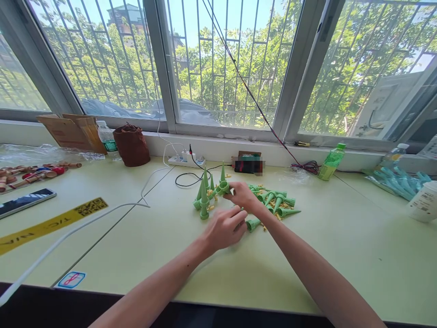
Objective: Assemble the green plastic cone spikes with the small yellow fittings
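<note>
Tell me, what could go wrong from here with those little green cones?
The right hand holds a green cone close to the upright cones, so it might knock one over. Small yellow pieces lie loose among the heaped cones and could get brushed aside. The left hand works close to the right wrist, so the two may bump.

Green spikes [204,202], yellow pegs [228,176]; black-on-yellow tape [48,228]; brown pouch [131,146].
</note>
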Demonstrator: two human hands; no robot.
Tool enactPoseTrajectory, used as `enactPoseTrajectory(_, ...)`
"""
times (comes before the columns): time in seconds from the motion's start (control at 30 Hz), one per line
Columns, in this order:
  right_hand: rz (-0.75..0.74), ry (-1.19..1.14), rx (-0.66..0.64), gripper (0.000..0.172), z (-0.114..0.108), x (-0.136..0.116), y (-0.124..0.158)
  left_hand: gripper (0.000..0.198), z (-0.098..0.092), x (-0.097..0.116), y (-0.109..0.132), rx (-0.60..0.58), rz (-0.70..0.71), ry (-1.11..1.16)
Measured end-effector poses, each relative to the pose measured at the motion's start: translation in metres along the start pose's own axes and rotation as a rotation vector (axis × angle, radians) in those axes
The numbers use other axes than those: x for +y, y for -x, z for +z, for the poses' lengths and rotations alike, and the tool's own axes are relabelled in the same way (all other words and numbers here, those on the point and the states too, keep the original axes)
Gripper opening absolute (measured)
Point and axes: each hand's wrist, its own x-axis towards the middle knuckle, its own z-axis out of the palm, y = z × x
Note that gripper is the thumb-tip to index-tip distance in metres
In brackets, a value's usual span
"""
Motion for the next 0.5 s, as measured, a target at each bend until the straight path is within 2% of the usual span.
enactPoseTrajectory(0.13, 0.061, -0.300, 0.189, 0.022, -0.010, 0.001, 0.009, 0.014, 0.001, -0.007, -0.002, 0.000, -0.218, -0.071)
enactPoseTrajectory(0.27, 0.132, -0.583, 0.357, 0.031, -0.020, 0.003, 0.020, 0.018, 0.000, -0.014, -0.004, -0.086, -0.394, -0.087)
enactPoseTrajectory(0.37, 0.170, -0.670, 0.500, 0.036, -0.025, 0.005, 0.032, 0.025, 0.002, -0.020, -0.002, -0.147, -0.492, -0.083)
enactPoseTrajectory(0.5, 0.155, -0.688, 0.594, 0.034, -0.027, 0.009, 0.050, 0.033, 0.009, -0.028, 0.002, -0.195, -0.534, -0.079)
